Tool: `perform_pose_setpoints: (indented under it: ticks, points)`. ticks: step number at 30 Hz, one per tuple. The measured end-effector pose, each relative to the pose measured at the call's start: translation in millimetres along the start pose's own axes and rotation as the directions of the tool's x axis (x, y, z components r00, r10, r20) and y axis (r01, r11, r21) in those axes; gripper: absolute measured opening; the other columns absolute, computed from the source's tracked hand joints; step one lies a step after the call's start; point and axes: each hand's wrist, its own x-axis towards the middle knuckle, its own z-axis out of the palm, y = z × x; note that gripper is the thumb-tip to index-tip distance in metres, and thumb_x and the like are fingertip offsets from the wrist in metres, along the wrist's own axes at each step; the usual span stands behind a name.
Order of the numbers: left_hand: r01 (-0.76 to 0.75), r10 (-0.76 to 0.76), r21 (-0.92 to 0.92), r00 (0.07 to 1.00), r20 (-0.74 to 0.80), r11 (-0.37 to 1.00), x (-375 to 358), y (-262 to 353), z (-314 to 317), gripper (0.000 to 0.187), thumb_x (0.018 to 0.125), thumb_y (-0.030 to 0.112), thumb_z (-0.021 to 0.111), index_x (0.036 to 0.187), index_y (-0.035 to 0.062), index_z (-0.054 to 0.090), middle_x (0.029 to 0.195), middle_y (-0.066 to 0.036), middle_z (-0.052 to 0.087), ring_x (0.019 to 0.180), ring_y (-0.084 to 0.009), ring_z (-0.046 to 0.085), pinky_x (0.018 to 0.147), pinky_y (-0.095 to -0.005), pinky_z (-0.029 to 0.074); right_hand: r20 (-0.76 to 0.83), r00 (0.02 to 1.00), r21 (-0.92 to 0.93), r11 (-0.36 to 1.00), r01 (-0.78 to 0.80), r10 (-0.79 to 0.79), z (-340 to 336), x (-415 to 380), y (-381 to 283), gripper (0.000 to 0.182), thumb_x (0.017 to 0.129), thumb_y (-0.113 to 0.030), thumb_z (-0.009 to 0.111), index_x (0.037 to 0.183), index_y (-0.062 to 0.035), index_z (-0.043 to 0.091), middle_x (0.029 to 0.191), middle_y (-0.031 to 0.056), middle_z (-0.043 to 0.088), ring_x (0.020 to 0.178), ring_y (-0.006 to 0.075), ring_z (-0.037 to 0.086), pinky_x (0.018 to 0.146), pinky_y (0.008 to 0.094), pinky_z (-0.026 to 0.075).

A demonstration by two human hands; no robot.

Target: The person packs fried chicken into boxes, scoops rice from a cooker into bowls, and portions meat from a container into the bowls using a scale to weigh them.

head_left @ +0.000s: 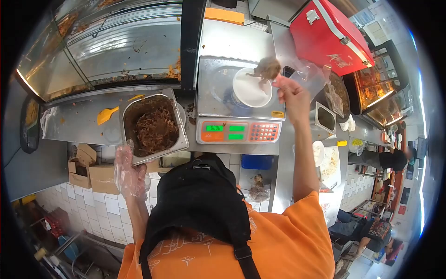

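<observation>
My left hand, in a clear plastic glove, grips the lower left corner of a deep metal pan. Dark brown shredded meat fills part of the pan, which juts past the counter's front edge. My right hand is raised at the right of a digital scale, its fingers pinched at a blurred brown clump of food. That clump hangs over the far right rim of a white bowl, which stands on the scale's plate. Green digits glow on the scale's orange panel.
A yellow scraper lies left of the pan. Behind is a glass display case; a red cooler box stands back right, near an empty metal container. Cardboard boxes sit below. Two people are farther right.
</observation>
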Motion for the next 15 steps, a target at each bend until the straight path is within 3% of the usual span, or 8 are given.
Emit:
perform_pose_setpoints:
  ticks: [2, 3, 5, 6, 10, 12, 13, 15]
  points:
    - [-0.007, 0.007, -0.007, 0.999, 0.037, 1.000, 0.3, -0.6, -2.9, 0.036, 0.095, 0.018, 0.064, 0.126, 0.0070, 0.050, 0.089, -0.004, 0.060, 0.052, -0.0057, 0.045, 0.038, -0.0192, 0.028, -0.006, 0.977, -0.491, 0.852, 0.181, -0.211, 6.6, -3.0, 30.2, 0.024, 0.092, -0.008, 0.059, 0.115, -0.0024, 0.065, 0.078, 0.0045, 0.068, 0.064, 0.0111, 0.058, 0.053, 0.0280, 0.047]
    - [-0.007, 0.007, -0.003, 0.999, 0.034, 1.000, 0.1, -1.4, -4.9, 0.036, 0.095, 0.018, 0.064, 0.126, 0.0070, 0.050, 0.089, -0.004, 0.060, 0.052, -0.0057, 0.045, 0.038, -0.0192, 0.028, -0.005, 0.978, -0.489, 0.854, 0.178, -0.206, 5.2, -3.1, 43.4, 0.024, 0.092, -0.008, 0.059, 0.115, -0.0024, 0.065, 0.078, 0.0045, 0.068, 0.064, 0.0111, 0.058, 0.053, 0.0280, 0.047]
    - [-0.023, 0.023, 0.006, 0.999, 0.035, 1.000, 1.8, -2.6, -7.9, 0.037, 0.094, 0.018, 0.064, 0.127, 0.0069, 0.050, 0.092, -0.004, 0.061, 0.054, -0.0061, 0.047, 0.038, -0.0193, 0.028, 0.384, 0.724, -0.796, 0.191, 0.574, -0.574, 2.8, -2.0, 59.9, 0.028, 0.084, -0.002, 0.060, 0.112, -0.0035, 0.064, 0.078, 0.0087, 0.067, 0.065, 0.0205, 0.061, 0.057, 0.0349, 0.049]
    - [-0.027, 0.027, 0.010, 0.999, 0.035, 1.000, 2.3, -2.7, -10.3, 0.038, 0.094, 0.018, 0.064, 0.127, 0.0069, 0.050, 0.092, -0.004, 0.061, 0.055, -0.0062, 0.047, 0.039, -0.0193, 0.028, 0.376, 0.750, -0.825, 0.171, 0.538, -0.544, 9.1, -8.9, 50.4, 0.031, 0.079, 0.000, 0.059, 0.110, -0.0027, 0.062, 0.076, 0.0119, 0.065, 0.068, 0.0275, 0.062, 0.060, 0.0388, 0.050]
    - [-0.032, 0.029, 0.039, 0.997, 0.075, 0.999, 7.8, -1.1, -20.5, 0.039, 0.093, 0.018, 0.065, 0.128, 0.0066, 0.051, 0.096, -0.004, 0.061, 0.056, -0.0064, 0.048, 0.039, -0.0195, 0.028, 0.306, 0.712, -0.800, 0.235, 0.552, -0.631, 8.9, -5.8, 37.9, 0.029, 0.084, -0.002, 0.061, 0.113, -0.0034, 0.065, 0.083, 0.0127, 0.068, 0.067, 0.0271, 0.062, 0.057, 0.0364, 0.049]
    - [-0.052, 0.051, 0.007, 0.995, 0.090, 0.999, 8.9, -3.4, -20.2, 0.040, 0.093, 0.018, 0.065, 0.129, 0.0065, 0.051, 0.096, -0.004, 0.061, 0.057, -0.0063, 0.048, 0.039, -0.0196, 0.028, 0.010, 0.897, -0.727, 0.613, 0.310, -0.442, 7.0, -5.6, 33.0, 0.026, 0.089, -0.007, 0.063, 0.115, -0.0021, 0.067, 0.092, 0.0122, 0.072, 0.064, 0.0211, 0.061, 0.052, 0.0318, 0.047]
    - [-0.045, 0.044, 0.023, 0.998, 0.045, 0.999, 8.8, -4.9, -19.7, 0.041, 0.093, 0.018, 0.065, 0.130, 0.0064, 0.050, 0.096, -0.003, 0.061, 0.057, -0.0063, 0.048, 0.039, -0.0196, 0.028, 0.004, 0.893, -0.732, 0.606, 0.310, -0.451, 6.0, -6.4, 29.7, 0.026, 0.089, -0.007, 0.063, 0.115, -0.0021, 0.067, 0.092, 0.0122, 0.072, 0.064, 0.0211, 0.061, 0.052, 0.0318, 0.047]
    - [-0.042, 0.042, 0.032, 0.999, 0.002, 0.999, 12.0, -5.3, -20.1, 0.043, 0.093, 0.018, 0.065, 0.131, 0.0063, 0.049, 0.096, -0.003, 0.061, 0.058, -0.0062, 0.049, 0.040, -0.0196, 0.028, -0.264, 0.945, -0.357, 0.930, 0.091, -0.193, 7.3, -8.9, 24.4, 0.027, 0.092, -0.013, 0.065, 0.115, 0.0021, 0.067, 0.100, 0.0104, 0.073, 0.061, 0.0098, 0.055, 0.047, 0.0243, 0.039]
